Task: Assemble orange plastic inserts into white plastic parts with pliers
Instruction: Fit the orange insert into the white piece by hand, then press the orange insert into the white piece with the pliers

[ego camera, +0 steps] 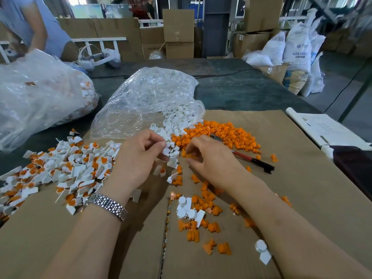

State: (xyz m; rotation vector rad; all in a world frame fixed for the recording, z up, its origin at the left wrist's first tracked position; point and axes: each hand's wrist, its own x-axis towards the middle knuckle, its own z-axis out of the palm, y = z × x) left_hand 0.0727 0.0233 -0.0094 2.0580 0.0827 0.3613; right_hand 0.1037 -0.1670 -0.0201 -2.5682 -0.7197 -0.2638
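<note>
Left hand [138, 156] pinches a white part [166, 151] between thumb and fingers at the worktop [251, 91] centre. Right hand [207, 158], fingers curled, pinches an orange insert [184, 153] beside it. Pliers [245, 156] lie behind the right hand, jaws in the orange insert pile [231, 133].

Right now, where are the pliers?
In the head view, the pliers lie on the cardboard, just beyond the right hand, beside the pile of orange inserts. Neither hand holds them.
</note>
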